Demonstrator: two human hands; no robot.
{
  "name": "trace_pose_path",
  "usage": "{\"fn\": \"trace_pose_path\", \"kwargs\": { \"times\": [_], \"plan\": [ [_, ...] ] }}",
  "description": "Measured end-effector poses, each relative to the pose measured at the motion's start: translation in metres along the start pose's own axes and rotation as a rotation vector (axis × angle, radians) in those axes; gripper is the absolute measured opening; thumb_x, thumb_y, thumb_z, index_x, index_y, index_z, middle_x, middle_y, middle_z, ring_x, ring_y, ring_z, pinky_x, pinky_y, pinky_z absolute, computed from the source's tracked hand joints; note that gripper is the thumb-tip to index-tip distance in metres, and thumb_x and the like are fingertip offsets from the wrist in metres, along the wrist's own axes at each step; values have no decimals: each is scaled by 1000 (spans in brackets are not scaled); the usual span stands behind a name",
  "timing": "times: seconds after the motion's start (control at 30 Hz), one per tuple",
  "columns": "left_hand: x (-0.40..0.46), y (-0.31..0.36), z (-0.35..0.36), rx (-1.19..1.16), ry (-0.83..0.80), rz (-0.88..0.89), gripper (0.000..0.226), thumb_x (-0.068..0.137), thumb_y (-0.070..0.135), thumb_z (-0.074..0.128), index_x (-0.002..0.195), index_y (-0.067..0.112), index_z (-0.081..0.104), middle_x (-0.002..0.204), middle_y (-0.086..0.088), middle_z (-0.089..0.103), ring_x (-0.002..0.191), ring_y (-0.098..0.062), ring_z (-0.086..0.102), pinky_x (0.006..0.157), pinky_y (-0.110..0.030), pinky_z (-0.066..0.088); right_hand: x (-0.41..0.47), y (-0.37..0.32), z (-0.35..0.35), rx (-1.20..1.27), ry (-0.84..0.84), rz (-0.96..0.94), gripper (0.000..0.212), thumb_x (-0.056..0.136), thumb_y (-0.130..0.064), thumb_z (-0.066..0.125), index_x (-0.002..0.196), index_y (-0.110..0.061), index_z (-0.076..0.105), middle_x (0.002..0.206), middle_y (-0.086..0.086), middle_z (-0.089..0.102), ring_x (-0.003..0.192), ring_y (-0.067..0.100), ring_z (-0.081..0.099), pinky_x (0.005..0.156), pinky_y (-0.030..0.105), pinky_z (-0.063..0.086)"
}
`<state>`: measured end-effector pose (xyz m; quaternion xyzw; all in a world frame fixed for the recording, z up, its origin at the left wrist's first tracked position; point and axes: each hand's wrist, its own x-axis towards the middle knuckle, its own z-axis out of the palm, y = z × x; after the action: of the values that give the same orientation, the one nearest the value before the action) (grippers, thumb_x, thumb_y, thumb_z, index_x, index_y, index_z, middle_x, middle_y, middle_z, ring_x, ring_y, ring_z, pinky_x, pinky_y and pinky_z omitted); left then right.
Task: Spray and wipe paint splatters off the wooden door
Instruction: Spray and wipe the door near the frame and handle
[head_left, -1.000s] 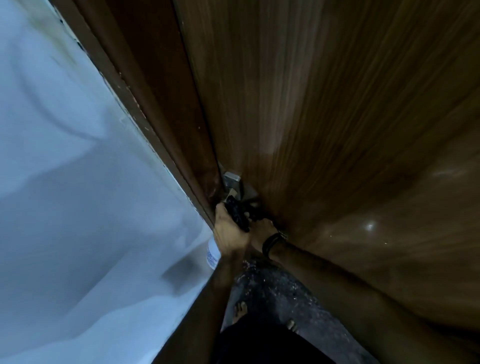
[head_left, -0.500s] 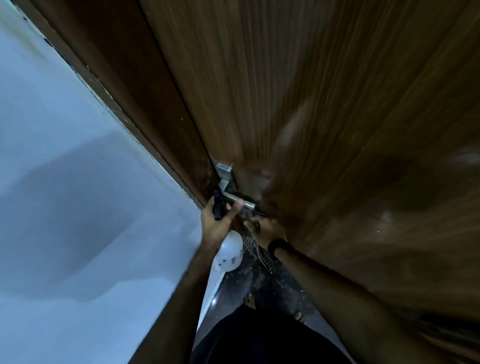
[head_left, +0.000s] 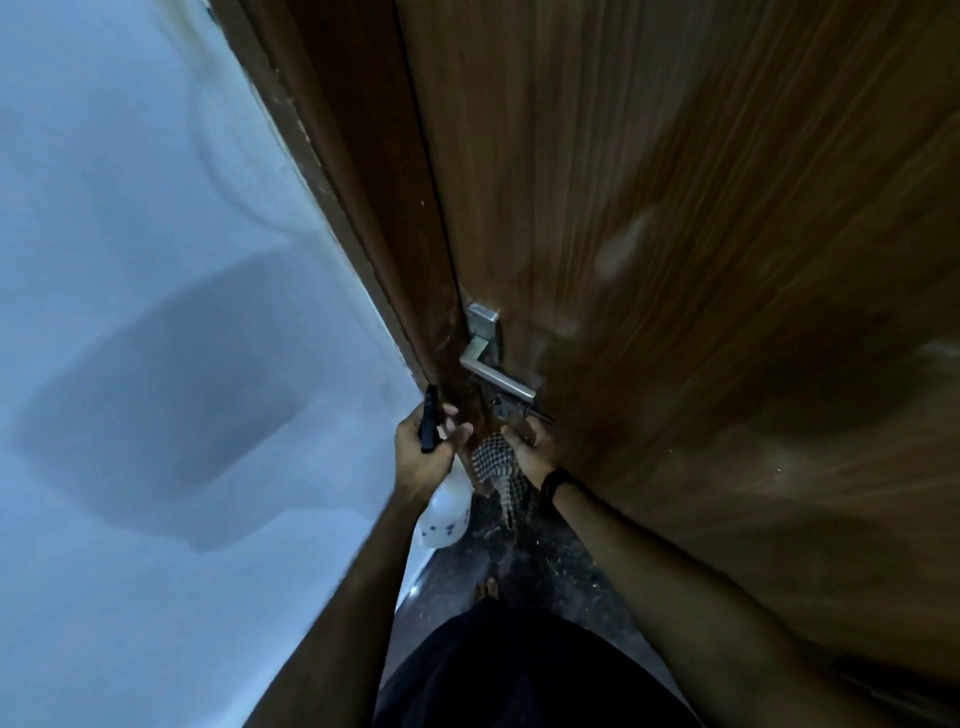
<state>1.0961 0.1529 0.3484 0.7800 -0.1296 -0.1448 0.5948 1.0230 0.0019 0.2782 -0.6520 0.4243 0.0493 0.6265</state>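
The brown wooden door (head_left: 675, 234) fills the right of the head view, with pale smears on its grain. My left hand (head_left: 423, 452) grips a white spray bottle (head_left: 444, 512) by its black trigger head (head_left: 429, 423), close to the door's edge and the frame. My right hand (head_left: 530, 447) holds a checked cloth (head_left: 493, 460) just below the metal lever handle (head_left: 493, 371) and the key in the lock (head_left: 519, 408). The cloth hangs down between my two hands.
A white wall (head_left: 156, 312) takes up the left side, meeting the brown door frame (head_left: 363, 208). Below lies a dark speckled floor (head_left: 545, 566), where a bare foot (head_left: 488, 587) and my dark clothing show.
The view has tilted so the handle is fully uncovered. My left hand with the bottle has drawn back off the lever, and the cloth now shows in my right hand.
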Motion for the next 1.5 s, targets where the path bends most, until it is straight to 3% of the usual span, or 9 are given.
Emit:
{"fn": "trace_pose_path", "kwargs": {
  "times": [0.23, 0.43, 0.53, 0.63, 0.87, 0.93, 1.03, 1.2, 1.5],
  "plan": [
    [-6, -7, -10, 31, -26, 30, 20, 80, -12, 73, 91, 3, 66, 76, -6, 64, 73, -12, 65, 72, -22, 52, 9, -1, 19, 200, 88, 113, 57, 102, -40, 50, 144, -3, 43, 148, 14, 45, 139, 28, 41, 102, 24, 34],
    [-6, -18, -34, 77, -50, 36, 34, 77, -16, 72, 88, 16, 68, 77, 11, 66, 74, -4, 63, 72, -17, 49, 34, -9, 39, 277, 230, 96, 90, 84, -68, 60, 148, -7, 42, 153, 10, 42, 141, 29, 38, 115, 29, 28],
    [-5, -21, -44, 77, -72, 18, 27, 77, -15, 76, 91, 7, 68, 81, 12, 67, 76, 0, 63, 74, -14, 48, 30, -11, 44, 233, 212, 89, 63, 99, -45, 55, 146, -4, 44, 151, 13, 44, 139, 31, 39, 112, 24, 28],
    [0, -26, -51, 69, -105, -1, 33, 76, -12, 78, 88, 17, 68, 79, 18, 68, 77, -2, 63, 76, -19, 49, 29, 4, 46, 238, 290, 116, 43, 99, -36, 59, 118, 2, 62, 121, 19, 63, 120, 34, 56, 102, 38, 41],
    [9, -4, -19, -76, -104, -29, 27, 77, 36, 85, 89, 17, 71, 81, -5, 73, 78, -13, 68, 81, -34, 54, 20, 5, 36, 178, 323, 95, 27, 96, -31, 64, 80, -9, 62, 82, 4, 60, 93, 22, 54, 82, 32, 41],
    [14, 10, -4, -132, -52, -92, 49, 67, 62, 82, 95, 23, 73, 91, 4, 77, 93, -16, 73, 89, -38, 57, 14, 3, 31, 52, 288, 91, 25, 97, -34, 62, 95, -11, 70, 99, 2, 66, 103, 21, 57, 87, 27, 40],
    [23, 35, 18, -152, -36, -110, 66, 69, 67, 79, 111, 17, 73, 109, 0, 76, 109, -17, 69, 98, -42, 55, 1, 1, 17, -187, 284, 95, 37, 99, -39, 55, 127, -18, 66, 134, 10, 61, 122, 31, 56, 100, 34, 44],
    [24, 56, 46, -167, 38, -222, 87, 63, 67, 83, 132, 17, 65, 127, 1, 70, 118, -22, 64, 102, -45, 52, -14, 4, -4, -580, 204, 20, 41, 100, -44, 48, 122, -15, 65, 125, 12, 65, 115, 32, 60, 95, 41, 50],
    [25, 53, 61, -87, 33, -195, 80, 75, 33, 88, 141, 7, 52, 138, -9, 61, 128, -27, 56, 105, -31, 46, -13, 0, -16, -725, 188, -195, 29, 97, -38, 51, 122, -31, 62, 121, 3, 67, 111, 30, 61, 91, 43, 52]
  ]
}}
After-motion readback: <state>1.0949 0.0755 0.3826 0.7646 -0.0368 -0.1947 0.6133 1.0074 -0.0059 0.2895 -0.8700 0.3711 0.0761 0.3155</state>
